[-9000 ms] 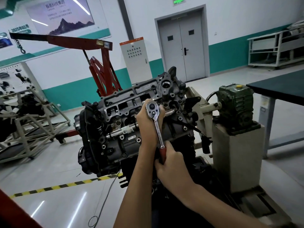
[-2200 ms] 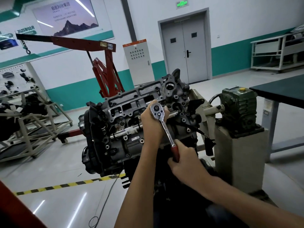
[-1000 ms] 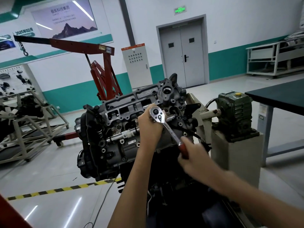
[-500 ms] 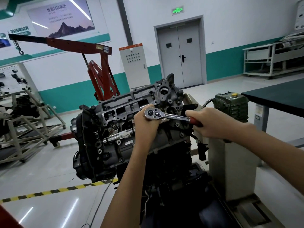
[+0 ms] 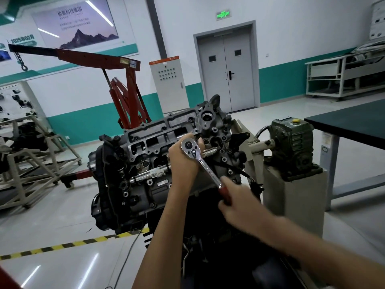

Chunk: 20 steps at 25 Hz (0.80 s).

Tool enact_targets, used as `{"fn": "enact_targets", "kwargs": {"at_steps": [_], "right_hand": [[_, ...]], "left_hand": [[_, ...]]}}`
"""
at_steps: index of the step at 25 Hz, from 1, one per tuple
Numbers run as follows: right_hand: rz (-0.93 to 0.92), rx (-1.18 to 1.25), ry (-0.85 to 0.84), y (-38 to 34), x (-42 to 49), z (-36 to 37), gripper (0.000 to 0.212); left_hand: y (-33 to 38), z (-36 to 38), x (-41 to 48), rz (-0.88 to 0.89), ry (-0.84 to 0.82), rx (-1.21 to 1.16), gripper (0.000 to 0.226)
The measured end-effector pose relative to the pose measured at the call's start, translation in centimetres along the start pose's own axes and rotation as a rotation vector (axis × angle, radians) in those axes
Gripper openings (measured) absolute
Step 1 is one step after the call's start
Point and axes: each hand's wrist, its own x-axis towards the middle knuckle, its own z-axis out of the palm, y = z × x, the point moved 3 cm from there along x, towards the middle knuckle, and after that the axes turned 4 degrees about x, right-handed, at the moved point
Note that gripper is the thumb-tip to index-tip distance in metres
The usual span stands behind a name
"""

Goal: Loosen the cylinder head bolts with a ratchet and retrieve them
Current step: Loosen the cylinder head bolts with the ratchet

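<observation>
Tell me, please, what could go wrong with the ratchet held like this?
If the bolt frees suddenly, the right hand gripping the ratchet handle could strike the engine. The left hand wraps behind the ratchet's head against the cylinder head; a slipping socket might pinch its fingers.

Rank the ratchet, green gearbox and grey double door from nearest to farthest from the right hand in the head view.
1. Ratchet: its red handle is gripped by the right hand.
2. Green gearbox: on the pedestal, to the hand's right.
3. Grey double door: far back, behind the engine.
</observation>
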Motion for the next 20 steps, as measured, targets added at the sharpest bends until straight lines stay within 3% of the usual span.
{"fn": "enact_targets", "kwargs": {"at_steps": [3, 5, 7, 12, 14, 16, 20], "right_hand": [[-0.14, -0.418, -0.214, 0.6, 3.7, -6.6, 0.019], [-0.219, -0.658, -0.176, 0.4, 5.6, -8.5, 0.016], [-0.203, -0.609, -0.12, 0.7, 5.0, -7.7, 0.017], [0.063, 0.092, 0.15, 0.2, -0.6, 2.0, 0.024], [0.075, 0.282, 0.179, -1.4, -1.3, 5.3, 0.024], [0.048, 0.248, 0.147, -1.6, -1.2, 4.3, 0.027], [-0.112, -0.271, -0.17, 0.6, 2.8, -5.6, 0.035]], "left_hand": [[0.5, -0.3, 0.3, 0.066, -0.092, -0.013, 0.045], [0.5, -0.5, 0.3, 0.061, -0.103, -0.027, 0.044], [0.4, -0.6, 0.0, 0.054, -0.065, -0.013, 0.043], [0.8, 0.7, -1.4, 0.067, 0.026, -0.048, 0.044], [0.7, 0.7, -1.2, 0.066, 0.014, -0.116, 0.043], [0.2, 0.4, -0.5, 0.026, 0.007, -0.11, 0.045], [0.5, 0.1, 0.6, 0.079, -0.104, 0.013, 0.044]]}}
